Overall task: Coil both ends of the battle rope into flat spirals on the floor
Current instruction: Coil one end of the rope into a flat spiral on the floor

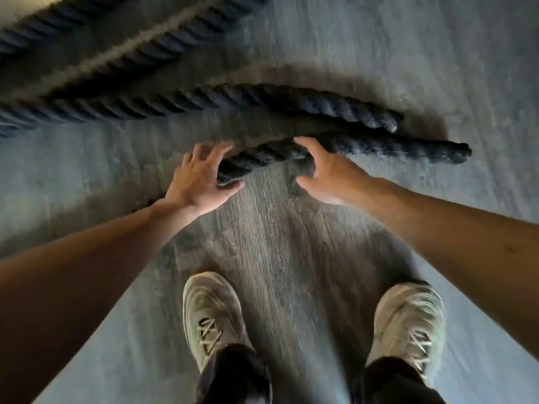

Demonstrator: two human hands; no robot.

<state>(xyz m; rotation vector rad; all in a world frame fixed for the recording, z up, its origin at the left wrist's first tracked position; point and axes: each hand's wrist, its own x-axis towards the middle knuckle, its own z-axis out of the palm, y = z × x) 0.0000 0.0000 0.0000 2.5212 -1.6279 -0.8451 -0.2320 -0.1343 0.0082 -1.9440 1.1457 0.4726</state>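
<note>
Looking straight down at the grey wood-grain floor (291,272) here, and the whole shot is pretty smeared, so take the fine detail with a grain of salt. The battle rope (262,154) is thick, black and twisted, and the nearer end runs from under my left hand across to a blunt tip (462,153) toward the floor's right side. My left hand (198,176) is spread over it with fingers splayed, thumb just under the rope, not clenched around anything as far as I can see. My right hand (326,170) is the same story: fingers fanned out, fingertips touching the top of the rope, thumb loose below it, so no real grasp there either. Where the rope goes past my left hand is hidden by the hand and my forearm. Just behind it lies the second rope end (390,123), curving back toward the left edge of the floor, where it gets cut off. Two more blurry lengths (122,45) cross the far left corner, too streaky to follow. My pale laced sneakers (213,319) sit at the near edge, dark trouser legs (233,374) cropped off.
</note>
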